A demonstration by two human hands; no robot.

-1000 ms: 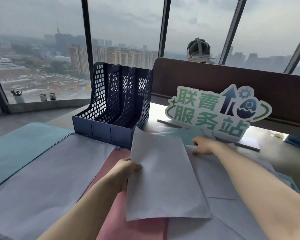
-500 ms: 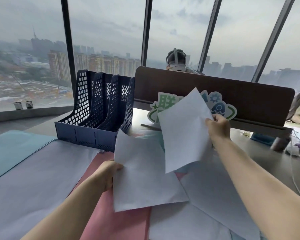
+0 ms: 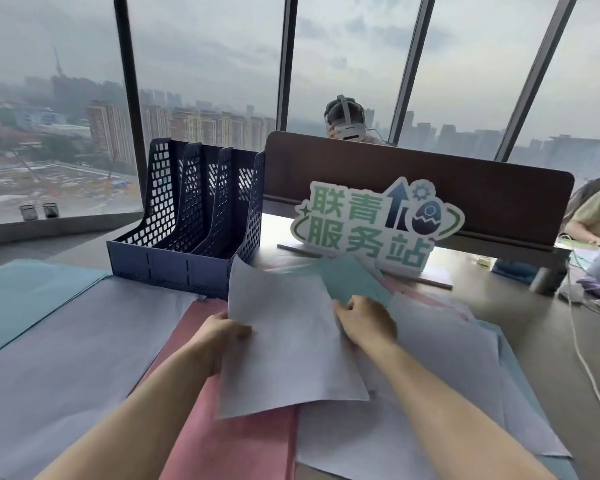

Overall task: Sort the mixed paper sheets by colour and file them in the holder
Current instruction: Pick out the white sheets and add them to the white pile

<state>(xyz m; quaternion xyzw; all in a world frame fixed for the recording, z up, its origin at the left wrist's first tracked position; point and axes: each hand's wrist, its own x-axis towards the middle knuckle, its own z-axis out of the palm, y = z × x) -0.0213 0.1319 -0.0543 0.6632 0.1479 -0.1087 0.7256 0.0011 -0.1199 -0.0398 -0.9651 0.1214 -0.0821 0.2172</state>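
My left hand [image 3: 219, 336] grips the left edge of a small stack of white sheets [image 3: 284, 344], lifted and tilted above the desk. My right hand [image 3: 366, 322] is at the stack's right edge, fingers curled on the paper. Just beyond it a green sheet [image 3: 352, 280] sticks up out of the mixed pile [image 3: 440, 344] of white, pink and green sheets. A pink pile [image 3: 229, 441] lies under the held stack. Further left lie a white pile [image 3: 66, 358] and a green pile [image 3: 25, 299]. The dark blue perforated file holder [image 3: 191, 244] stands behind, its slots showing no paper.
A white and green cut-out sign [image 3: 371, 223] stands behind the mixed pile, in front of a dark brown desk divider [image 3: 430, 188]. A person wearing a headset [image 3: 345, 119] sits beyond it; another person's arm [image 3: 593, 216] is at the right edge. A white cable [image 3: 582, 358] runs along the right.
My right hand lifted a white sheet out of the mixed pile, then brought it down onto the stack in my left hand. The view shifted right, then partly back left.
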